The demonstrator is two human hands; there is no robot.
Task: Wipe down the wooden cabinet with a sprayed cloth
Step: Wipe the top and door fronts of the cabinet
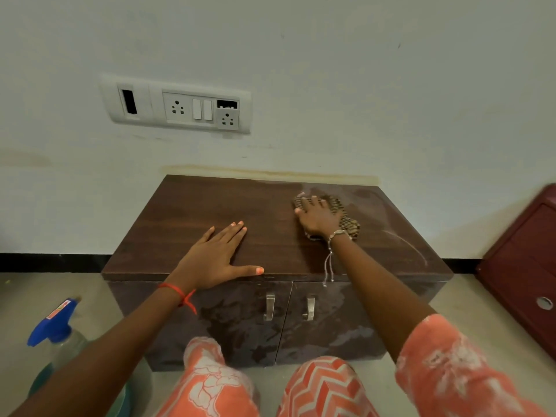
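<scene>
Left hand (215, 260), fingers apart, lies flat on the cabinet (186, 212), likely for support, while the right hand (316, 219), fingers spread, presses the cloth (350, 225) to wipe

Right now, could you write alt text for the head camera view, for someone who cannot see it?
A person's right hand presses a checked cloth onto the top of a low dark wooden cabinet, toward its right side, while the left hand rests flat near the front edge. A blue-topped spray bottle stands on the floor to the left.
</scene>
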